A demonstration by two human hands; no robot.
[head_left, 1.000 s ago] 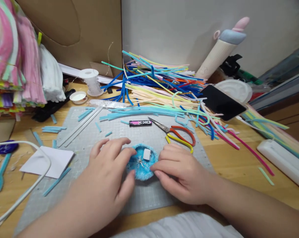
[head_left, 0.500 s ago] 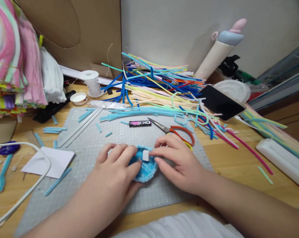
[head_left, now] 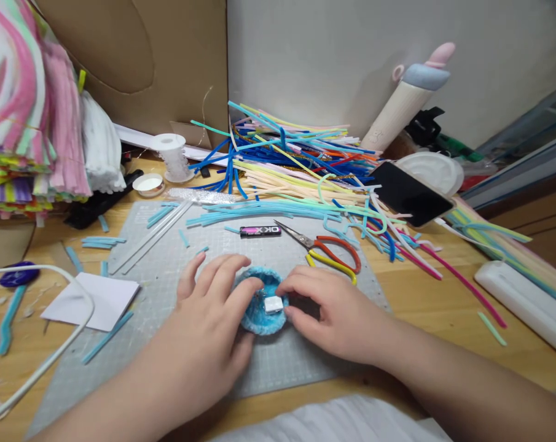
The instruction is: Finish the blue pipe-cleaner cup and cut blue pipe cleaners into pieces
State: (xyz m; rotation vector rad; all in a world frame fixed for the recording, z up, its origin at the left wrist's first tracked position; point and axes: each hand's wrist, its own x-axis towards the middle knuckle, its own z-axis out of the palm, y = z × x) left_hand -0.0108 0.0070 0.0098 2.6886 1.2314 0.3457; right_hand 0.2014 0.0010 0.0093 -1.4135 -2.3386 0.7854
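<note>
1. The fuzzy blue cup [head_left: 263, 321] sits low in the middle of the view, over the grey cutting mat [head_left: 213, 240] on the wooden desk [head_left: 429, 307], between the two hands.
2. It is round and shallow, its hollow facing up toward the viewer. The colour is a bright sky blue, with a thick, fluffy, slightly uneven rim that looks paler than the inner floor.
3. Inside, toward the lower right of the hollow, lies a small white block [head_left: 273, 305], boxy with flat faces, its right end close to the rim.
4. Left of the block, near the centre, a few thin silvery strands [head_left: 260, 294] glint; fingers and blur obscure their shape.
5. The left hand [head_left: 213, 316] grasps the cup's left side, its index finger reaching over the rim into the hollow and its thumb at the lower left, covering part of the edge.
6. The right hand [head_left: 335, 310] has its thumb and index finger bent at the right rim, beside the block; whether they pinch anything firmly, I cannot tell.
7. Beyond the cup, scissors [head_left: 308, 242] with one orange and one yellow handle lie near a black-and-pink battery [head_left: 260, 231].
</note>
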